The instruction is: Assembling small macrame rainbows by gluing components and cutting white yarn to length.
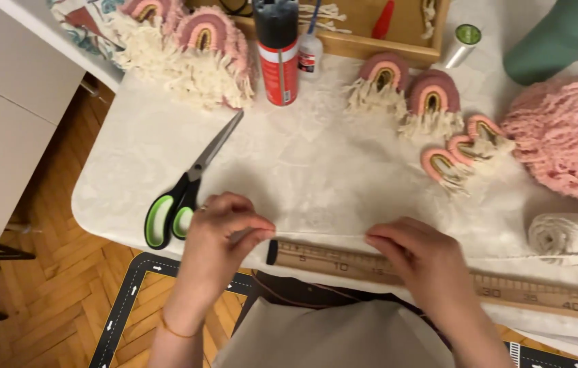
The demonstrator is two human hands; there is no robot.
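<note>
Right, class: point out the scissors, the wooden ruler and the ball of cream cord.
scissors (pixel 186 191), head view, on the black part just above the green handles.
wooden ruler (pixel 330 260), head view, on its bare face between the two hands.
ball of cream cord (pixel 568 235), head view, on the wound middle.

Ruler (pixel 439 272) along near table (pixel 132 157) edge, both hands on it: left hand (pixel 224 232) at its left end, right hand (pixel 418 255) further right. Cord (pixel 323 235), seemingly, stretched between hands. Scissors (pixel 183 191) left of left hand. Can (pixel 278 51) behind, tray (pixel 370 41) beyond. Yarn ball (pixel 571 235) right, past ruler.
</note>
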